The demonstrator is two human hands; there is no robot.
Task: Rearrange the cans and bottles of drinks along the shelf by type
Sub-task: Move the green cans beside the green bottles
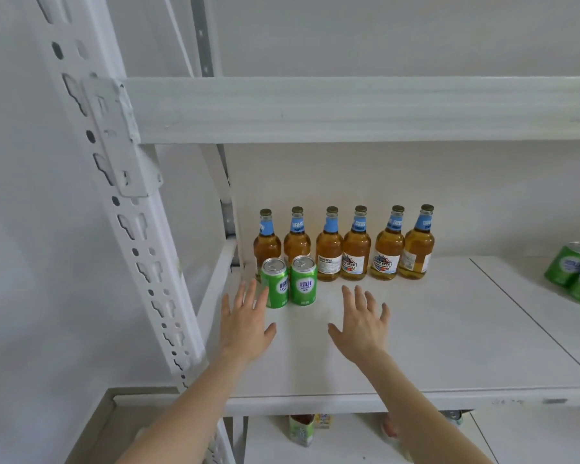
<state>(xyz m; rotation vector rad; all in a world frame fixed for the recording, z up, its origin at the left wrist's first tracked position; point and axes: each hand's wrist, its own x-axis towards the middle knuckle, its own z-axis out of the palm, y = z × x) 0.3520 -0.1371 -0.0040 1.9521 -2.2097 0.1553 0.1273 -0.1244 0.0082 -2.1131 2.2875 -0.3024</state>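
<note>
The white rack fills the frame, its perforated upright [138, 242] slanting down the left side and a cross beam [349, 108] running across the upper half. Below it, the white shelf board [432, 336] takes up the middle and right.

Both forearms reach in from the bottom edge. The left hand [245, 326] and the right hand [362, 324] hover over the bare front of the board, palms down, fingers straight and spread wide, holding nothing. The left fingertips sit just beside the nearest can; I cannot tell whether they touch it.

Six amber bottles [330, 252] stand upright in a row along the back wall, centre of the frame, already grouped as one type. A pair of green cans [303, 283] stands upright in front of the two leftmost bottles, side by side, likely parked there to start a can row. More green cans [571, 267] sit at the far right edge, well apart from that pair, so the cans look only partly gathered.

Through the gap at bottom centre, small packs [302, 430] show on the shelf below, too cut off to name.
</note>
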